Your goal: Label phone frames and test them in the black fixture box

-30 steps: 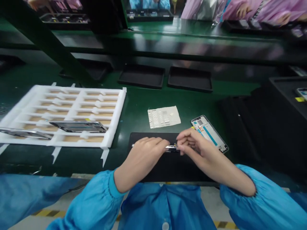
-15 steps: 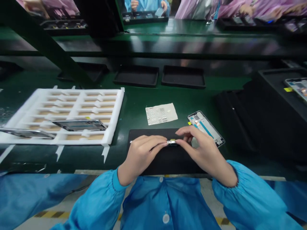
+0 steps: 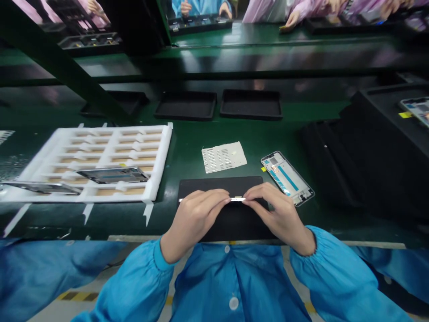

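Note:
Above a black mat, my left hand and my right hand hold a thin phone frame turned edge-on. Its silver edge shows between my fingertips and again past the left hand's knuckles. Fingers of both hands are closed on it in a pinch; most of the frame is hidden behind them. A small yellow tab sticks up at its top. Right of the mat another phone frame lies tilted on the green table, with blue strips inside. Beyond the mat lies a pale sheet with rows of small strips.
At left a white foam tray holds two phone frames leaning in its slots. Black trays stand at the back. A black stacked bulk with a phone part on top rises at right. Co-workers' hands show across the bench.
My right thumb and forefinger have drawn together onto the frame's edge, where they were apart before. The right hand sits slightly farther left. Across the bench, a co-worker's hand has moved.

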Demonstrator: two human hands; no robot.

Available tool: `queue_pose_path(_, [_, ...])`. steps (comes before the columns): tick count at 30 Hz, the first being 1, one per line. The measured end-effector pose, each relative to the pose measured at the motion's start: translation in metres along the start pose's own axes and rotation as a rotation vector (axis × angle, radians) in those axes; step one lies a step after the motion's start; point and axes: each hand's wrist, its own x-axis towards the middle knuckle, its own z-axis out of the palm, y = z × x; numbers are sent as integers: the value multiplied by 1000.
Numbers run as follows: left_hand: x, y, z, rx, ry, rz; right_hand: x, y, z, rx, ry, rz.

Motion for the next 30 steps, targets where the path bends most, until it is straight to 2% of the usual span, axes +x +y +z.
queue_pose_path(6, [-1,1,-2,-5,-16,-5,-1,1,1,-12,18,-66])
queue_pose_path(11, [1,-1,-1,-7,-13,5,-5,-1,4,-201,-25,-184])
queue_pose_path(16, [-7,-9,3,-18,76,142,-9,-2,5,-364,-46,-278])
queue_pose_path(20, [-14,-12,2,50,59,234,-4,-5,-3,-286,-108,-226])
queue_pose_path(23, [-4,-19,1,38,35,207,21,-1,-9,-173,-68,-123])
queue_pose_path(26, [21,-38,2,-106,-100,38,68,20,-3,-205,13,-33])
queue_pose_path(28, [40,-55,4,-217,-211,-84,103,41,12,-277,-66,31])
queue_pose_path(30, [54,-70,6,-258,-257,-173,133,63,29,-339,-182,71])
